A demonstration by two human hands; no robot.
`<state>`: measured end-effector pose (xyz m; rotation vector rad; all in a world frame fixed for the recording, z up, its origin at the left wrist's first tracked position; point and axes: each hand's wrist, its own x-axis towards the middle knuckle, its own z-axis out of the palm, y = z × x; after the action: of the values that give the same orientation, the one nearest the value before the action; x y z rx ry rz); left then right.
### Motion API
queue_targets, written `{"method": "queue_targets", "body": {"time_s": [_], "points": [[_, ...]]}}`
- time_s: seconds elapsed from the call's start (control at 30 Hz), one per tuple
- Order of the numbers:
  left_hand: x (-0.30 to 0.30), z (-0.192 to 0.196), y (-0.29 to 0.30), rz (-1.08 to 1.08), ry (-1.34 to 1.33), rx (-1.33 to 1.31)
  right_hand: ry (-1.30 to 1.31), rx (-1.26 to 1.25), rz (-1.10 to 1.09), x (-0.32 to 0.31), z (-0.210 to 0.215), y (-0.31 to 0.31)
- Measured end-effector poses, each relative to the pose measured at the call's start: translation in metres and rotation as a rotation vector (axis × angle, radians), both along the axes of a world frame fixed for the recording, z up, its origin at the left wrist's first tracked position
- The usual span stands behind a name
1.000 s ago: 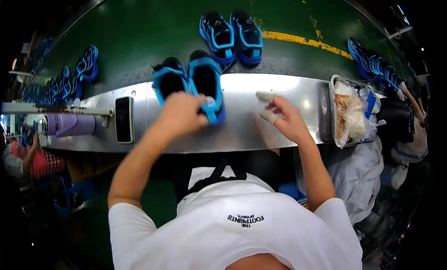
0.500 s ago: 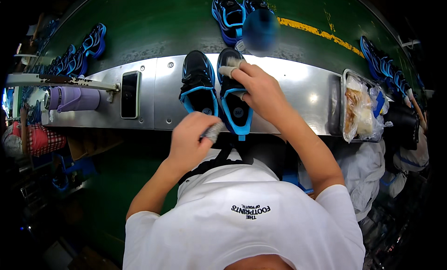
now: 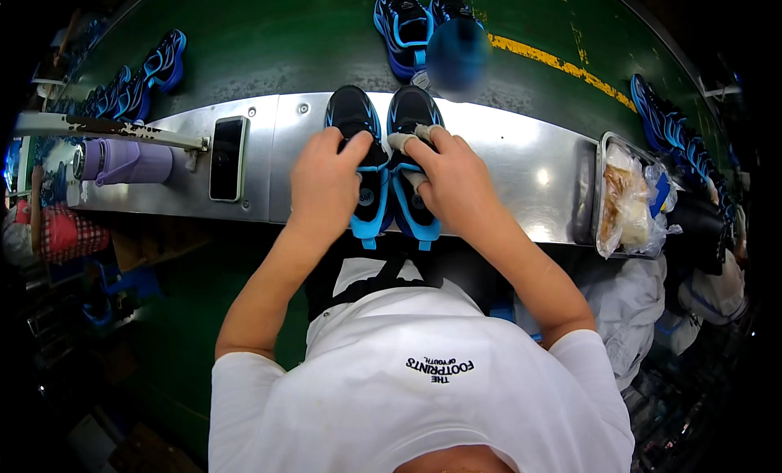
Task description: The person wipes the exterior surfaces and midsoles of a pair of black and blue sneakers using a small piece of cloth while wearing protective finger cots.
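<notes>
Two black-and-blue shoes lie side by side on the steel shelf (image 3: 505, 159), toes pointing away from me. My left hand (image 3: 324, 184) rests on the left shoe (image 3: 356, 118), with its fingers reaching into the opening. On the right shoe (image 3: 411, 114), my right hand (image 3: 452, 180) has its fingers at the opening and pinches a small pale wad (image 3: 405, 140), which looks like cloth. Both heels hang a little over the shelf's near edge.
A dark phone (image 3: 226, 158) and a purple bottle (image 3: 130, 162) lie on the shelf to the left. A metal tray of plastic bags (image 3: 627, 200) stands at the right. Another pair of blue shoes (image 3: 415, 21) sits on the green belt (image 3: 269, 49) beyond, with several more shoes (image 3: 138, 82) far left.
My left hand has come up from below the shelf onto the left shoe. Both shoes now lie closer together under my two hands, and my right hand has pulled nearer.
</notes>
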<state>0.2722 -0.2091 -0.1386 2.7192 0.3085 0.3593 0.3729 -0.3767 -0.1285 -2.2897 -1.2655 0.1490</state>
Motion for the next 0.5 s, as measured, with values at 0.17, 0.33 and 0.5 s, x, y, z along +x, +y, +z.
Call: {"method": "queue_targets", "body": {"time_s": [0.17,0.33,0.5], "points": [[-0.004,-0.003,-0.017,-0.033,-0.074,0.19,0.009,0.037,-0.001,0.002,-0.008,-0.01],[0.006,0.0,-0.016,0.013,0.135,0.133,-0.03,-0.031,-0.008,0.0,-0.004,-0.004],[0.015,-0.005,-0.034,0.161,0.114,0.087,-0.022,-0.022,-0.007,-0.001,-0.004,-0.001]]}}
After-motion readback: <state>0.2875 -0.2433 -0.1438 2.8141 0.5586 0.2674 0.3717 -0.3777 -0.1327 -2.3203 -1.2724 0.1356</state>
